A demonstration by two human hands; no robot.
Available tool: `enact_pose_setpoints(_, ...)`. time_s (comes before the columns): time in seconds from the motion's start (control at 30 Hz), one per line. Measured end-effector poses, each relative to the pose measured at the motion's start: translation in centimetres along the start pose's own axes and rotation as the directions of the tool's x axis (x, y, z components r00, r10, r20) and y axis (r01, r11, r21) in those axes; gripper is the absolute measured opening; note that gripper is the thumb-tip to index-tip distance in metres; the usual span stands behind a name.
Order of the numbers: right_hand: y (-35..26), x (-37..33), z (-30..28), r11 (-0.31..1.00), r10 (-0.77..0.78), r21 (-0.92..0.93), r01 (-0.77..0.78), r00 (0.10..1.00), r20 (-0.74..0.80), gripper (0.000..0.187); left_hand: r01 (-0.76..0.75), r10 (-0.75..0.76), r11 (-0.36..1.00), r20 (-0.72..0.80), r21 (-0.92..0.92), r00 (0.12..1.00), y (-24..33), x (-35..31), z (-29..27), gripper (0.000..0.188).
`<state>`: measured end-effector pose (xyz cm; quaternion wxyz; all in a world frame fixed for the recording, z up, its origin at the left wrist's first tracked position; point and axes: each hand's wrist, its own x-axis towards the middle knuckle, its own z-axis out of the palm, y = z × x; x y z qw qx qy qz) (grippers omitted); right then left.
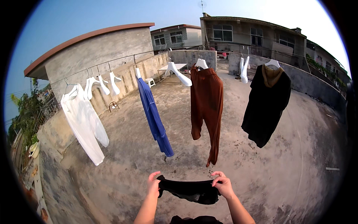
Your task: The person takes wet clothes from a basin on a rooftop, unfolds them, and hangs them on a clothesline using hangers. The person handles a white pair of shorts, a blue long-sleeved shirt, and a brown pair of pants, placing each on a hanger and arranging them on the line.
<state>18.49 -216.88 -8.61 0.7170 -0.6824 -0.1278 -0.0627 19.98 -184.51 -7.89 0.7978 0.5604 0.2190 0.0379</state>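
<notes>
Head view. Item held: crumpled black fabric garment point(190, 190), stretched low in the frame between both hands above the concrete rooftop floor point(291, 156). Left hand point(153, 183): fingers curled shut, pinching the garment's left edge. Right hand point(223, 184): fingers closed, gripping its right edge. Hung on the line beyond, left to right: white long-sleeved shirt point(85, 123); empty white plastic hangers point(102, 85); blue garment point(153, 115); rust-brown trousers point(206, 108); black hooded top point(266, 106).

black cloth point(190, 189) | rust-brown trousers point(206, 100) | blue garment point(153, 114) | white shirt point(84, 121) | black hooded top point(266, 106)
</notes>
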Motion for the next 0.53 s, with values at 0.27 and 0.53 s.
enact_pose_setpoints(0.27,-0.9,1.6,3.2,0.43,-0.164,-0.867,0.253,0.966,0.201,0.027,-0.19,0.03,0.918,0.417,0.347,0.908,5.2,-3.2,-2.8,0.014)
enact_pose_setpoints(0.53,-0.2,3.0,5.5,0.291,0.309,-0.908,0.301,0.869,0.387,0.071,-0.236,0.211,0.972,0.408,0.013,0.889,2.4,0.8,-9.1,0.023)
